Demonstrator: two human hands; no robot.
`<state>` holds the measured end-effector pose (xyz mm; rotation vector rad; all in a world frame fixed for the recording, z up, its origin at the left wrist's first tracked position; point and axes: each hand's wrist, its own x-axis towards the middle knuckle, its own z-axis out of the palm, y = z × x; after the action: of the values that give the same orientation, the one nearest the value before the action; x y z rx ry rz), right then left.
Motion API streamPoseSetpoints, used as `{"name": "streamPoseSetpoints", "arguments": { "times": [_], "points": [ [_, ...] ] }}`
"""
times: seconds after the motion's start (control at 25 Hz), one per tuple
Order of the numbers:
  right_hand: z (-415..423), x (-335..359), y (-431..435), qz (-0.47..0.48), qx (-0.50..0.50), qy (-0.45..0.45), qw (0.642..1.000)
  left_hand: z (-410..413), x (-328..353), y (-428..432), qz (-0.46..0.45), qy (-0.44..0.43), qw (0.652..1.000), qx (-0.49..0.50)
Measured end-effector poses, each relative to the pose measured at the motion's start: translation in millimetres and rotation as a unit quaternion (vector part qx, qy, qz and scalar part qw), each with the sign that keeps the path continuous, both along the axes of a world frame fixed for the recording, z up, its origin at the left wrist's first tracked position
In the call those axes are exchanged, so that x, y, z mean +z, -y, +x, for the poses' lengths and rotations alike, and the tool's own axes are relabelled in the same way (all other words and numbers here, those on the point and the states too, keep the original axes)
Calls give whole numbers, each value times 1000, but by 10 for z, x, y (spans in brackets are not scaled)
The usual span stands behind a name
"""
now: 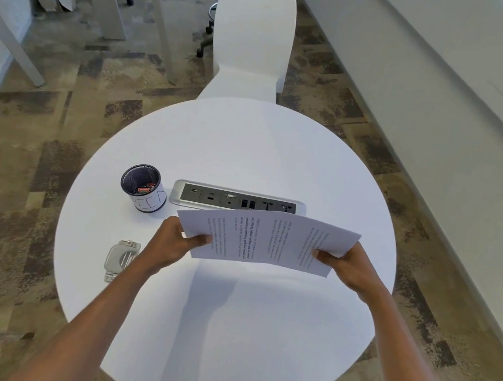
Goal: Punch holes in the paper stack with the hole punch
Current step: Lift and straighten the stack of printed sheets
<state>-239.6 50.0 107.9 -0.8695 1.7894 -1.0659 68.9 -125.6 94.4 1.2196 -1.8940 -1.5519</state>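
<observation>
A stack of white printed paper is held up above the round white table, bowed slightly upward in the middle. My left hand grips its left edge and my right hand grips its right edge, thumbs on top. The silver metal hole punch lies on the table to the left of my left forearm, apart from the paper.
A black mesh pen cup stands at the table's left, behind the punch. A silver power and port panel is set into the table beyond the paper. A white chair stands at the far side.
</observation>
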Motion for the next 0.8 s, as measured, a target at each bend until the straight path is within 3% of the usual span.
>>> {"name": "streamPoseSetpoints", "arguments": {
  "times": [0.2,0.52,0.8],
  "points": [
    [-13,-327,-124,61,33,-2,998,36,-161,-129,-11,73,997,-35],
    [-84,-314,-114,34,-15,-15,999,20,-211,-93,-13,48,999,-2],
    [-100,-398,-196,83,17,-21,996,23,-329,-130,23,58,998,-20]
  ]
}}
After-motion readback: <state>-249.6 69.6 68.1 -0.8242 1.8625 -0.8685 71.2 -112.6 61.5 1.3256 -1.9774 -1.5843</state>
